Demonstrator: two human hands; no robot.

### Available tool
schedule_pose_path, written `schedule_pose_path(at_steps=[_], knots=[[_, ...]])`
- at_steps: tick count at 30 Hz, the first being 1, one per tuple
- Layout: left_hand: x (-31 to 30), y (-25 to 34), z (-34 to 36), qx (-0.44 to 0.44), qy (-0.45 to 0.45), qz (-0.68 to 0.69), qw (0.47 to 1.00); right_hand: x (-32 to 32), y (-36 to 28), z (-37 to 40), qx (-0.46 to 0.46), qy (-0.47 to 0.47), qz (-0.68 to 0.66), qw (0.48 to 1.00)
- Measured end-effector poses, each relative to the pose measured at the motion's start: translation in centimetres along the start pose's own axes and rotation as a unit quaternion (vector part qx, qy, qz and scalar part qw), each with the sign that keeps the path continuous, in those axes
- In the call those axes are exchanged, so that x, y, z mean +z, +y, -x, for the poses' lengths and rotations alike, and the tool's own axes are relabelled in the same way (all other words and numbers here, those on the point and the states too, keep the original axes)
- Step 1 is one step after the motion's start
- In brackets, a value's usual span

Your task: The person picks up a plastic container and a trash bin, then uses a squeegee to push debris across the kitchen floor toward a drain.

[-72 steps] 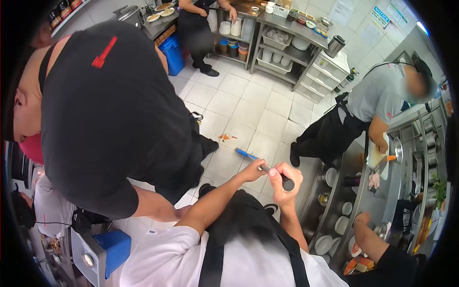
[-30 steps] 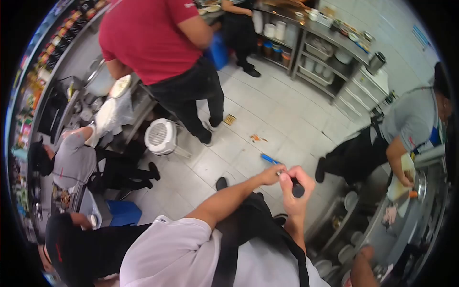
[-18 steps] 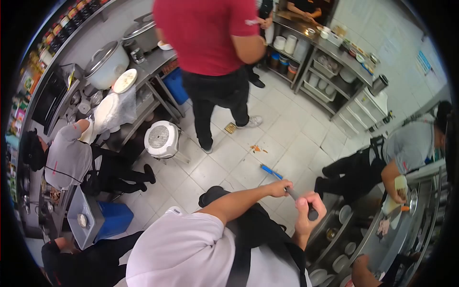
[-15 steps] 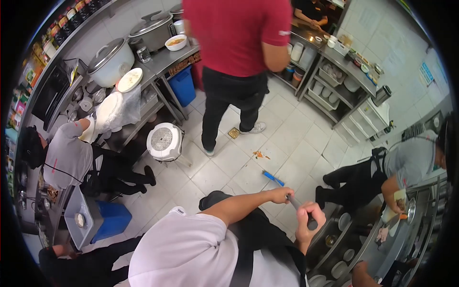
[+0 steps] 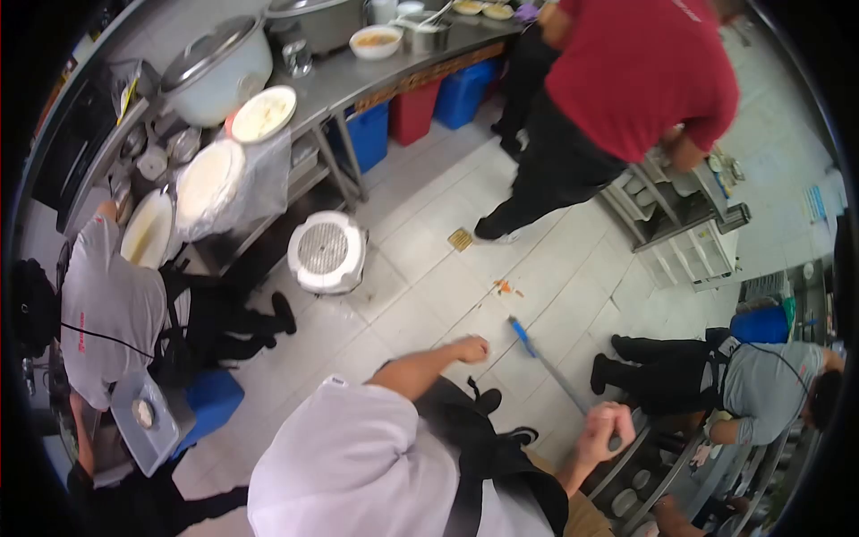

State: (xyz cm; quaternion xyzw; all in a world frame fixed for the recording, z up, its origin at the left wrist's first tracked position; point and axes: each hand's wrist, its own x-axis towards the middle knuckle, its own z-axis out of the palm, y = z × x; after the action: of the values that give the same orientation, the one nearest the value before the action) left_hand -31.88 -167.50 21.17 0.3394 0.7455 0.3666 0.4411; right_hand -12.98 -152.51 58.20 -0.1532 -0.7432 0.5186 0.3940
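My right hand [image 5: 608, 433] is closed around the upper end of a broom's grey handle [image 5: 561, 383]. The handle slants away to a narrow blue head [image 5: 521, 336] on the tiles; its bristles cannot be made out. Just beyond that head lie orange food scraps [image 5: 507, 288]. My left hand [image 5: 472, 349] is off the handle, held to its left with the fingers curled in, and nothing shows in it.
Ahead stands a person in a red shirt [image 5: 640, 80], near a floor drain [image 5: 460, 239]. A white stool [image 5: 327, 252] is on the left. Co-workers in grey shirts [image 5: 112, 313] work at both sides. Plates and pots crowd the steel counter [image 5: 344, 79].
My left hand has let go of the handle and moved left. The view has shifted, showing more of the back counter. The red-shirted person has moved right and leans toward the shelves.
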Motion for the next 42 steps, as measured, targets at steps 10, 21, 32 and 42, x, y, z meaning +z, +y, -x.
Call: schedule_pose_path(at_steps=[10, 21, 32, 42], knots=[[-20.6, -29.1, 19.4, -0.458, 0.326, 0.037, 0.826, -1.8, -0.2, 0.1, 0.029, 0.078, -0.081, 0.993], [-24.8, -40.9, 20.6, -0.394, 0.615, 0.328, 0.599, -6.8, -0.1, -10.1, 0.097, 0.106, 0.022, 0.989], [-21.3, -35.1, 1.7, -0.370, 0.605, 0.184, 0.681, -9.7, 0.6, -10.3, 0.094, 0.188, -0.027, 0.977], [-28.9, -36.5, -7.6, -0.253, 0.369, 0.288, 0.847, -7.4, -0.6, -7.0, 0.082, 0.180, -0.023, 0.980]])
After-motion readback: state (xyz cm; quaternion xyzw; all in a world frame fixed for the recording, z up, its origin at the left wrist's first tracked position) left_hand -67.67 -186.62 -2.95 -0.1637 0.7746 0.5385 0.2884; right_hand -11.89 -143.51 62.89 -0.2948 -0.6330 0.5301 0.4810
